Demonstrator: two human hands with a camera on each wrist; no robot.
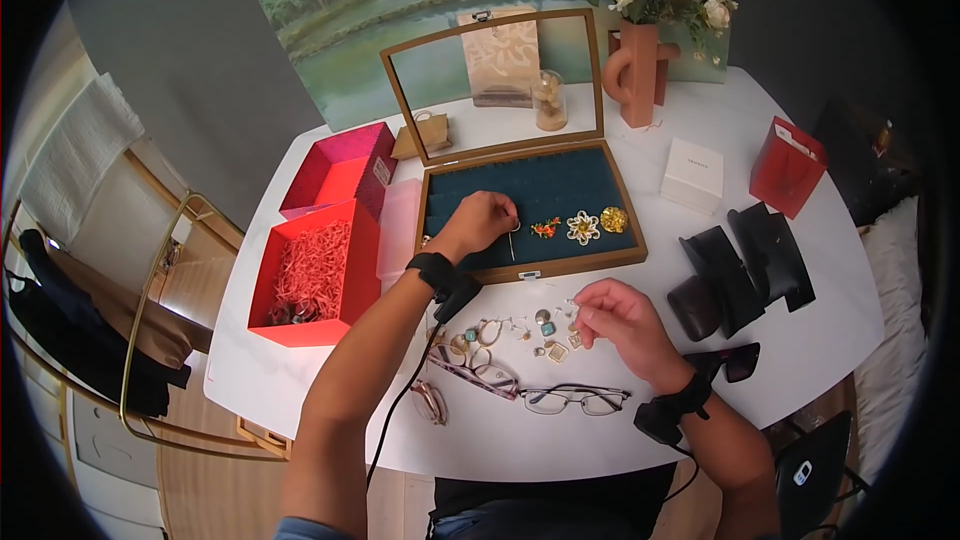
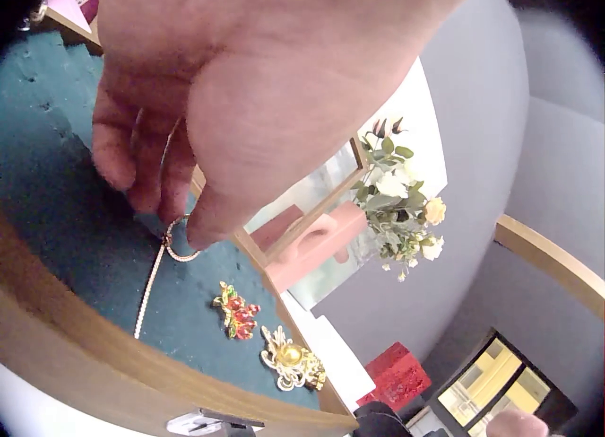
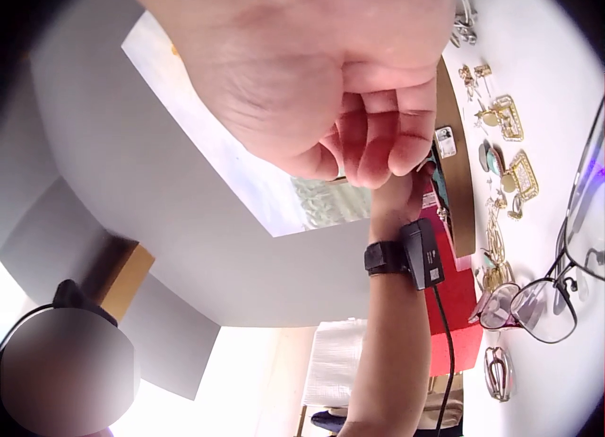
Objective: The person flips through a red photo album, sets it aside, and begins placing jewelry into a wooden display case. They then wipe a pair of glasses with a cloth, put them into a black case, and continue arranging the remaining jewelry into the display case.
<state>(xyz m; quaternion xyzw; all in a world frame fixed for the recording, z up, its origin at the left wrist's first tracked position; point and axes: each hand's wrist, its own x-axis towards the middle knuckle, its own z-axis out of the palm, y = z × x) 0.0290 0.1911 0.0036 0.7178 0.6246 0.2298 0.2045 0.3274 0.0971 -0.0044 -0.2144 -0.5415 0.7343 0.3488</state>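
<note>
My left hand [image 1: 480,223] is over the jewelry case [image 1: 560,268], a wooden box with a dark teal lining and its glazed lid raised. Its thumb and fingertips pinch a gold hoop with a thin chain [image 2: 151,288] hanging onto the lining. To the right on the lining lie a red and gold brooch [image 1: 545,228], a white flower brooch [image 1: 583,228] and a round gold brooch [image 1: 614,220]. My right hand [image 1: 630,330] hovers with loosely bent fingers beside several small pieces of jewelry, among them a square gold earring [image 1: 556,352]; nothing shows between its fingers.
Eyeglasses [image 1: 575,400] lie at the table's front, sunglasses [image 1: 735,362] and black glasses cases [image 1: 720,280] at the right. A red box [image 1: 365,260] with shredded paper stands left. Behind are a white box [image 1: 692,175], a red bag [image 1: 787,170] and a flower vase [image 1: 638,80].
</note>
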